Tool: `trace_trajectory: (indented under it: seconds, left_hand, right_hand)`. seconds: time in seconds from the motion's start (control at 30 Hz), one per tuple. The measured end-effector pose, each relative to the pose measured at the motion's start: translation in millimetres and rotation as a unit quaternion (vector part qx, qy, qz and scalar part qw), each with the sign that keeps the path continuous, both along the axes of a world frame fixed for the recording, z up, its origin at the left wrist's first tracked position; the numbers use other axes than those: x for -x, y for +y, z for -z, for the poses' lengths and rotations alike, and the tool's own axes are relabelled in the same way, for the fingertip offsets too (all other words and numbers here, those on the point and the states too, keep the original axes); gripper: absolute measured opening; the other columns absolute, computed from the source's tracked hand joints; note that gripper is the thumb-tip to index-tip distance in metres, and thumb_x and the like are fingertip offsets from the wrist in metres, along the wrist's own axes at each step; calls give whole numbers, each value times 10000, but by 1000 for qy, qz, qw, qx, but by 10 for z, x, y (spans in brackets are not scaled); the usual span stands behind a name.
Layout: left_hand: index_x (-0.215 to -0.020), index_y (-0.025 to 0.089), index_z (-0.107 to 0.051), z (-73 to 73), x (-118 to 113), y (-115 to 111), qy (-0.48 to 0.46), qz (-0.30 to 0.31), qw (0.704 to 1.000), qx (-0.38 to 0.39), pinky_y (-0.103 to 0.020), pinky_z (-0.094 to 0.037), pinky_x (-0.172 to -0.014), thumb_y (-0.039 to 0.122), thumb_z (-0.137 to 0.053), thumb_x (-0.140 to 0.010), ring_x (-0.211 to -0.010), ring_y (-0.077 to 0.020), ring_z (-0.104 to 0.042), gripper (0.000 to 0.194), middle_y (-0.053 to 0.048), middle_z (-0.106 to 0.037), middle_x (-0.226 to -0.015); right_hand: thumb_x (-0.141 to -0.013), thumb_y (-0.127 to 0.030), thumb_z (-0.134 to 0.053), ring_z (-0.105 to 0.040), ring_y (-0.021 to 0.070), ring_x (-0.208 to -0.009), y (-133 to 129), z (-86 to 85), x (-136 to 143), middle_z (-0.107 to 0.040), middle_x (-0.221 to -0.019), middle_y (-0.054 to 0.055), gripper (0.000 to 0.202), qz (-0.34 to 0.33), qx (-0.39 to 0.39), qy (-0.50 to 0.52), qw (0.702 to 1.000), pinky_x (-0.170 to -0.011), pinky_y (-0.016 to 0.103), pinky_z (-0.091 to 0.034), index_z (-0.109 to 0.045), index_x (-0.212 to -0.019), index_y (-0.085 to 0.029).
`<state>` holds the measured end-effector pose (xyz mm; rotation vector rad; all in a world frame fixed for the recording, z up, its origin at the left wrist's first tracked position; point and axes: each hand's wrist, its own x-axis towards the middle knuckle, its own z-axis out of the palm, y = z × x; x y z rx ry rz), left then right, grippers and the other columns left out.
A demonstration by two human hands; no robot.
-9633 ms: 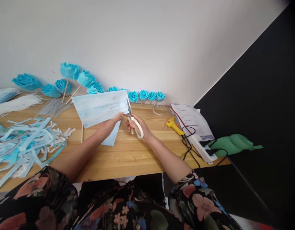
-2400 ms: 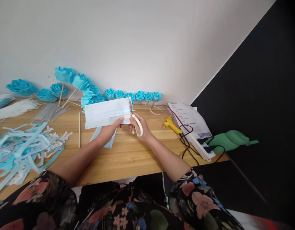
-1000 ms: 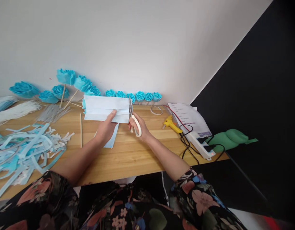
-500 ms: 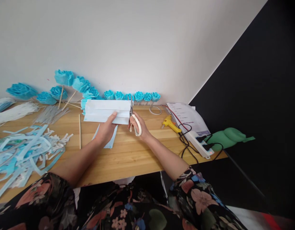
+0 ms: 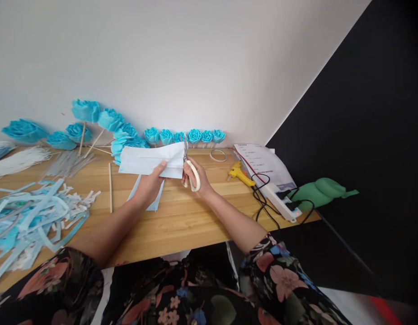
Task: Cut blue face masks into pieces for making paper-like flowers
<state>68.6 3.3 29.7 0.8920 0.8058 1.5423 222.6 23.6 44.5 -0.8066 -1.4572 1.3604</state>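
My left hand (image 5: 150, 184) is closed on a pale blue, pleated disposable face mask (image 5: 141, 161), thumb on top and fingers hidden beneath. My right hand (image 5: 199, 178) grips scissors with cream handles (image 5: 194, 175). Their blades point away from me along the mask's right edge; whether they are closed on it I cannot tell. Right-hand fingertips sit close to the mask's lower right corner. Under my left hand, another pale blue sheet (image 5: 155, 201) lies on the table, partly covered.
Blue fabric roses (image 5: 110, 119) on sticks line the wall. At left are a heap of blue and white strips (image 5: 35, 216), white cords (image 5: 22, 160) and a wooden stick (image 5: 110, 187). At right are a yellow glue gun (image 5: 241, 174), papers (image 5: 263, 162) and a power strip (image 5: 283, 203).
The mask's pleats have shifted and its upper edge now bows and slants up to the right. Both hands keep their grips. The whole view has shifted slightly.
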Motion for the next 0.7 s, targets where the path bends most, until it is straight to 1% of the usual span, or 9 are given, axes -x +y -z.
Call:
trace_trajectory:
  seconds: [0.07, 0.17, 0.3, 0.47, 0.57, 0.7]
  left_hand:
    - [-1193, 175, -645, -28, -19, -16, 3, -23, 1000, 2, -378, -489, -953, 390, -719, -812, -1175, -266, -613, 444, -80, -706, -1196]
    - [-1211, 175, -637, -57, -44, -32, -4, -34, 999, 3, -376, -481, -977, 364, -722, -815, -1213, -265, -593, 447, -82, -695, -1227]
    - [-1186, 170, -645, -43, -47, -22, -9, -49, 999, 13, -367, -491, -953, 358, -736, -806, -1199, -270, -596, 433, -83, -694, -1221]
    - [-1206, 171, -640, -14, -37, -5, 5, -26, 1000, 7, -377, -493, -947, 404, -727, -800, -1174, -271, -611, 476, -85, -705, -1187]
    - [-1201, 167, -630, -10, -35, -6, 3, -28, 1000, 5, -364, -507, -891, 398, -732, -798, -1126, -266, -628, 476, -90, -701, -1180]
    - [-1119, 168, -643, 3, -23, -6, 2, -31, 1000, 3, -320, -503, -763, 400, -751, -791, -1029, -249, -649, 416, -87, -706, -1131]
  right_hand:
    - [-770, -700, -636, -482, 85, -427, -3, -3, 1, -516, -533, -72, 535, 3, 4, 4, 1000, -393, 198, -372, -579, -952, -200]
    - [-768, -689, -649, -479, 81, -421, -7, -8, 5, -514, -529, -74, 512, 1, 7, 13, 1000, -380, 192, -369, -570, -905, -202]
    - [-761, -685, -659, -484, 72, -419, -9, 0, 13, -519, -532, -73, 502, 6, 12, 16, 1000, -382, 181, -375, -558, -850, -202]
    - [-765, -693, -649, -484, 74, -403, -13, 13, 19, -516, -509, -76, 508, 12, 11, 10, 1000, -367, 179, -369, -563, -848, -199]
    - [-767, -678, -661, -474, 69, -395, -8, 21, 19, -502, -499, -79, 495, 9, 14, 17, 1000, -363, 175, -368, -550, -813, -198]
    - [-761, -659, -681, -466, 62, -401, 3, 40, 21, -490, -512, -83, 480, -1, 23, 21, 1000, -365, 171, -367, -550, -813, -200]
